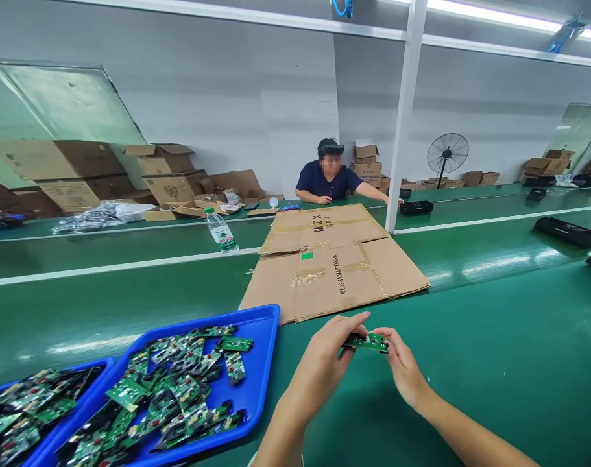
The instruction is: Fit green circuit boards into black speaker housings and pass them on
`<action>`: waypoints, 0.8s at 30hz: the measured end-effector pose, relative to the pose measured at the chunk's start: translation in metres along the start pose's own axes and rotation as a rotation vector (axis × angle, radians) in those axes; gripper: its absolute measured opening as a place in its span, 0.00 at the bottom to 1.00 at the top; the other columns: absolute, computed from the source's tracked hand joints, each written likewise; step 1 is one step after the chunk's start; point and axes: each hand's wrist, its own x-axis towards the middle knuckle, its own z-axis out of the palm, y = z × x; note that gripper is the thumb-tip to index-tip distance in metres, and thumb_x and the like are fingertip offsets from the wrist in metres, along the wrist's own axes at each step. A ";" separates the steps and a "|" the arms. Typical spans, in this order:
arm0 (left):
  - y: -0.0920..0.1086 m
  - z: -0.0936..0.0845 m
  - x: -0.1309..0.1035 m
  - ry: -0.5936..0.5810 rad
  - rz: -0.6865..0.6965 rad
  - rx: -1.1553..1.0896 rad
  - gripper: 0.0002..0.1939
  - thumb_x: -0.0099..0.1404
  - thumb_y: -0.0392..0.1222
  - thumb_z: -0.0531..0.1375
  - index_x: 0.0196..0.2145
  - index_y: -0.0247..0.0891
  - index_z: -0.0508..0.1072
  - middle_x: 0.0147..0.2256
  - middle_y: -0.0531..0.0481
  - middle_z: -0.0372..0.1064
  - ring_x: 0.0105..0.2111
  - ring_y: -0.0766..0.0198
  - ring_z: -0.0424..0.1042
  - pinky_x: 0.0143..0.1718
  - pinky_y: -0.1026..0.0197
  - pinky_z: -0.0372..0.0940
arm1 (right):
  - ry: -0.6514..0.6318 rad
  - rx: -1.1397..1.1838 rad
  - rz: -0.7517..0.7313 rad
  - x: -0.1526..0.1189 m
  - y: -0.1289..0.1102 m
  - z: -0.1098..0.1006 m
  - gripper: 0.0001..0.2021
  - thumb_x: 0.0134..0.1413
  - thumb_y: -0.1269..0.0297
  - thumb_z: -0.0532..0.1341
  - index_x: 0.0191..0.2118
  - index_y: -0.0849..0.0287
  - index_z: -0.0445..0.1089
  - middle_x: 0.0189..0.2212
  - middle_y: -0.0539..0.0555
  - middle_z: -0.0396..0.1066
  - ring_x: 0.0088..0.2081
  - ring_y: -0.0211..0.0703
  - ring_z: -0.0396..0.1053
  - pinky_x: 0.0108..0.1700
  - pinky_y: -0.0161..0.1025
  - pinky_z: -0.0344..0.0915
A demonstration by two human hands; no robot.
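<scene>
A small green circuit board [366,342] is held level above the green table, between my two hands. My left hand [325,350] grips its left end, thumb below and fingers above. At the board's right end, my right hand [403,366] pinches the edge with its fingertips. To the left lies a blue tray [262,376] with many similar boards heaped in it, some with black parts and red spots. A second blue tray [108,366], partly out of frame, holds more of them.
Flattened cardboard [319,285] covers the table ahead, beside a white post [403,123]. A water bottle [221,232] stands to its left. Across the table a person [330,175] reaches toward a black device [416,207]. Another black device [567,231] lies at right.
</scene>
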 end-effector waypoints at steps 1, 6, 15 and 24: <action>0.004 -0.001 -0.001 0.014 0.008 -0.001 0.28 0.57 0.24 0.49 0.52 0.46 0.61 0.37 0.50 0.70 0.38 0.65 0.70 0.40 0.60 0.67 | -0.039 0.134 0.037 0.001 -0.015 -0.004 0.21 0.60 0.46 0.43 0.46 0.55 0.62 0.43 0.56 0.63 0.44 0.46 0.63 0.49 0.48 0.60; 0.015 0.000 -0.005 0.082 0.007 -0.053 0.30 0.54 0.23 0.52 0.51 0.48 0.63 0.38 0.52 0.71 0.38 0.65 0.71 0.40 0.62 0.66 | -0.371 0.494 0.124 0.007 -0.081 -0.018 0.21 0.47 0.49 0.62 0.44 0.57 0.63 0.30 0.50 0.64 0.28 0.38 0.65 0.32 0.39 0.67; 0.030 -0.001 -0.004 0.210 -0.141 -0.622 0.28 0.58 0.30 0.58 0.54 0.48 0.56 0.50 0.46 0.65 0.49 0.59 0.66 0.48 0.56 0.64 | -0.219 0.248 0.020 0.011 -0.112 -0.018 0.16 0.50 0.60 0.63 0.44 0.55 0.65 0.36 0.52 0.69 0.36 0.39 0.67 0.35 0.34 0.67; 0.027 0.001 -0.005 0.182 -0.122 -0.285 0.19 0.57 0.34 0.61 0.46 0.45 0.68 0.46 0.50 0.71 0.47 0.61 0.69 0.48 0.60 0.65 | 0.114 -0.188 -0.343 0.001 -0.114 -0.033 0.15 0.54 0.65 0.59 0.48 0.50 0.60 0.43 0.53 0.63 0.45 0.43 0.63 0.45 0.39 0.63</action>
